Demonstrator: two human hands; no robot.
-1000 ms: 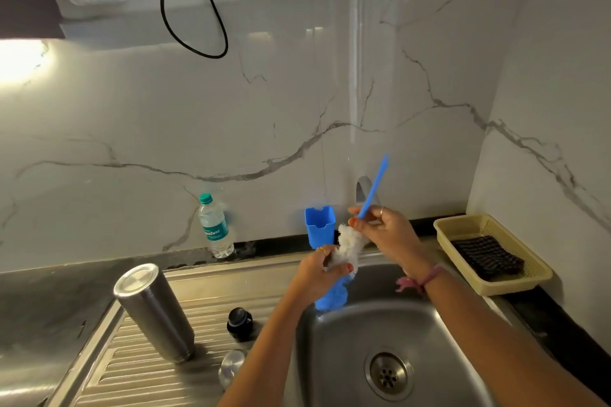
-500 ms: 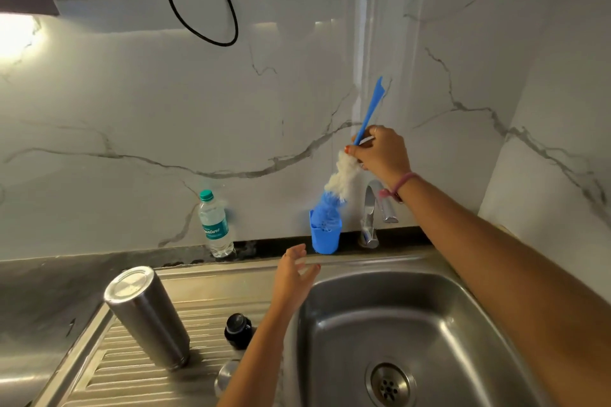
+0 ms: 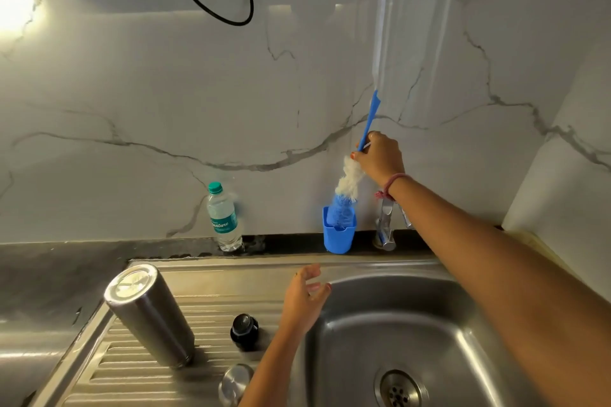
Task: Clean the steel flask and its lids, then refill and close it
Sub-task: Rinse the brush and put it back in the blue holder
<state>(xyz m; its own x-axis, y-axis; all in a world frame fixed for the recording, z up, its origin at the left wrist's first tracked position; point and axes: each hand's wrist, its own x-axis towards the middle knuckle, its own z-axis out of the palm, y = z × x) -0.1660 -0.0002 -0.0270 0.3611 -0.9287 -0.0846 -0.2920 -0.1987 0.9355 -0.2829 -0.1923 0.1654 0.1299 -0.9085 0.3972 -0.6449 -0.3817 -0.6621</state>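
I am holding the bottle brush (image 3: pixel 347 187) in my right hand (image 3: pixel 380 158), my fingers (image 3: pixel 358 155) pinching its blue handle just above the white bristles, high enough to keep my hand out of the wet part. I am standing the brush head-down in the blue holder (image 3: pixel 339 236) by the wall, beside the tap (image 3: pixel 385 225), so that it is draining into the cup rather than onto the surface. Its blue lower bristles are already inside the holder; the handle is leaning up and to the right.

My left hand (image 3: pixel 304 301) is hovering over the sink rim (image 3: pixel 380 266), holding nothing, fingers loosely spread and slightly bent, apparently kept over the basin (image 3: pixel 413 324) so drips are falling there.

The steel flask (image 3: pixel 150 314) is standing mouth-down on the ribbed drainboard (image 3: pixel 211 304), leaning toward the left, its flat base uppermost; I judge this placement is letting rinse water run out. The black inner lid (image 3: pixel 244 330) is sitting on the ribs just beside it, and the steel outer cap (image 3: pixel 234 383) is lying nearer to me, partly behind my left forearm, so I cannot confirm which way up it is.

A small water bottle with a green cap (image 3: pixel 222 216) is standing against the marble wall, well apart from the flask.

In my judgement the scrubbing stage is closing; refilling and closing are not yet done.
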